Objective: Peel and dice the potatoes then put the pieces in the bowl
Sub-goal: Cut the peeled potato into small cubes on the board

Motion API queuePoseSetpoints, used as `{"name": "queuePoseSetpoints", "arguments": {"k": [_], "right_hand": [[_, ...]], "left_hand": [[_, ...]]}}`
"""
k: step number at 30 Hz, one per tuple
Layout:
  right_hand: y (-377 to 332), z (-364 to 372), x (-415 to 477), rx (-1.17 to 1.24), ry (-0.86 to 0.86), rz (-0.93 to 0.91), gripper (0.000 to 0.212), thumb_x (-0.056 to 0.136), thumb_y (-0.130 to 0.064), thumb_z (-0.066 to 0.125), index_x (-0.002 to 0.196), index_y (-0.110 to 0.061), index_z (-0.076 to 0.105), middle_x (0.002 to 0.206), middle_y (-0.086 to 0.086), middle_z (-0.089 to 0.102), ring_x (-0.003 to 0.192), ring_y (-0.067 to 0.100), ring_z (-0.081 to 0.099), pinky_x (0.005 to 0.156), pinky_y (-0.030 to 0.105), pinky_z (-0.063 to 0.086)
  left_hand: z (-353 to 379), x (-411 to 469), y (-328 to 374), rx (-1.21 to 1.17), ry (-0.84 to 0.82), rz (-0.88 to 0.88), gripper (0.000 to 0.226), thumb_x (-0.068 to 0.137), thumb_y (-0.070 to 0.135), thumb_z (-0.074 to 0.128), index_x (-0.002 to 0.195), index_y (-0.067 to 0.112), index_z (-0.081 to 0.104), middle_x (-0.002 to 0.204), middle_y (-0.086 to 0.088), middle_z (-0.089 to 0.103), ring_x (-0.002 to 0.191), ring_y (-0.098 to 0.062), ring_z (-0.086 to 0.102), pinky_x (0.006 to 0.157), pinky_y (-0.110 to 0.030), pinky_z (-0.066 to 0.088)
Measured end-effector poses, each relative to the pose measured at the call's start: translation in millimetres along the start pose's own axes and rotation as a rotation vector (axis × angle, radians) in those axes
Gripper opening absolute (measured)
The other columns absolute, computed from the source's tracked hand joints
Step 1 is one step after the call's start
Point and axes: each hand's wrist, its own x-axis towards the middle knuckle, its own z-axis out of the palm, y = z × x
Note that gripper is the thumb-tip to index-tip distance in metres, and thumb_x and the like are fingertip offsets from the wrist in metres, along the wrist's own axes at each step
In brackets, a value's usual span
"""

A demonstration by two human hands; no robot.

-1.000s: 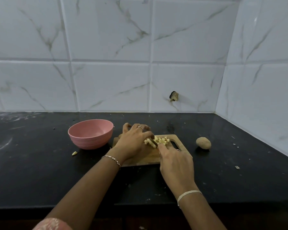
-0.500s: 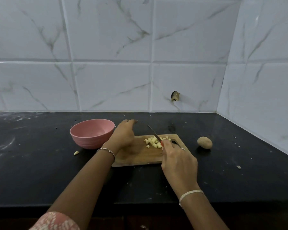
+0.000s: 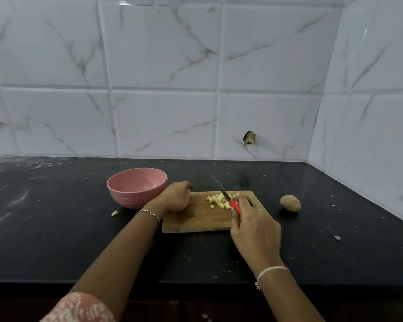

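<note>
Right grip (image 3: pixel 254 228) holds knife (image 3: pixel 223 191) over diced potato pieces (image 3: pixel 219 201).

Pale diced potato pieces (image 3: pixel 220 201) sit heaped on the wooden cutting board (image 3: pixel 196 219), an unpeeled potato (image 3: pixel 290 202) lies right, the pink bowl (image 3: pixel 136 190) left.

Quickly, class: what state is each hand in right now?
Left hand: fingers curled at the board's left end; contents cannot be told.
Right hand: closed on the knife's red handle.
</note>
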Motion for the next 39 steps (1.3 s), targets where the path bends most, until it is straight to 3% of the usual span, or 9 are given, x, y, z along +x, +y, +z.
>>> {"name": "queuePoseSetpoints", "arguments": {"k": [5,10,15,18,21,23,28,32,39], "right_hand": [[0,3,1,0.071,0.017,0.037,0.033,0.098,-0.031,0.052,0.130,-0.026,0.054,0.086,-0.007,0.066,0.072,0.008,0.060,0.068,0.023,0.052],[0,1,0,0.135,0.008,0.024,0.034,0.098,-0.026,0.054,0.132,-0.025,0.051,0.087,-0.011,0.062,0.069,0.003,0.052,0.064,0.013,0.041],[-1,0,0,0.152,-0.006,-0.014,0.029,0.098,-0.027,0.054,0.127,-0.025,0.054,0.091,-0.012,0.059,0.070,0.003,0.050,0.061,0.011,0.038],[0,1,-3,0.196,0.039,-0.039,0.030,0.093,-0.024,0.061,0.123,-0.022,0.062,0.091,-0.008,0.064,0.064,0.003,0.050,0.055,0.007,0.034],[0,3,-5,0.176,0.063,-0.066,0.034,0.091,-0.021,0.063,0.125,-0.021,0.064,0.087,-0.006,0.065,0.060,0.005,0.047,0.051,0.008,0.030],[1,3,-5,0.181,0.047,-0.086,0.035,0.092,-0.021,0.061,0.126,-0.021,0.063,0.089,-0.005,0.065,0.064,0.007,0.052,0.055,0.013,0.040],[1,4,-4,0.211,-0.048,-0.149,0.037,0.098,-0.020,0.051,0.135,-0.025,0.054,0.106,-0.003,0.066,0.085,0.010,0.060,0.073,0.027,0.053],[0,2,-5,0.208,-0.111,-0.150,0.040,0.101,-0.022,0.044,0.140,-0.028,0.045,0.110,-0.005,0.061,0.083,0.005,0.055,0.072,0.020,0.046],[-10,-4,-18,0.313,-0.181,-0.060,0.032,0.100,-0.026,0.047,0.132,-0.031,0.046,0.100,-0.012,0.050,0.082,0.004,0.054,0.072,0.024,0.052]], "left_hand": [[1,-8,7,-0.141,0.072,0.088,0.042,0.088,0.021,0.070,0.128,0.017,0.057,0.126,-0.003,0.059,0.116,-0.017,0.052,0.097,-0.027,0.042],[16,-18,14,-0.325,0.182,0.059,0.044,0.070,0.029,0.087,0.108,0.025,0.065,0.108,0.008,0.067,0.101,-0.010,0.062,0.090,-0.031,0.052],[18,-26,14,-0.338,0.144,0.063,0.045,0.070,0.019,0.084,0.109,0.031,0.064,0.112,0.009,0.066,0.108,-0.010,0.061,0.098,-0.037,0.051],[19,-33,11,-0.337,0.171,0.090,0.043,0.069,0.026,0.086,0.103,0.038,0.062,0.117,0.007,0.063,0.107,-0.010,0.062,0.099,-0.038,0.050],[24,-37,7,-0.335,0.238,0.114,0.048,0.068,0.032,0.088,0.111,0.025,0.067,0.114,0.003,0.063,0.101,-0.008,0.063,0.092,-0.027,0.054],[27,-39,6,-0.316,0.273,0.108,0.051,0.068,0.036,0.087,0.113,0.023,0.068,0.105,0.006,0.068,0.091,-0.003,0.063,0.083,-0.018,0.053],[29,-42,5,-0.217,0.315,0.097,0.055,0.071,0.046,0.083,0.119,0.022,0.068,0.106,0.002,0.068,0.092,-0.008,0.062,0.085,-0.023,0.052],[25,-45,0,-0.265,0.271,0.088,0.056,0.076,0.039,0.081,0.126,0.022,0.065,0.107,0.003,0.070,0.092,-0.001,0.061,0.076,-0.004,0.042],[26,-44,-3,-0.360,0.264,0.022,0.053,0.071,0.033,0.086,0.120,0.020,0.068,0.098,0.006,0.072,0.089,0.000,0.065,0.070,-0.002,0.044]]}}
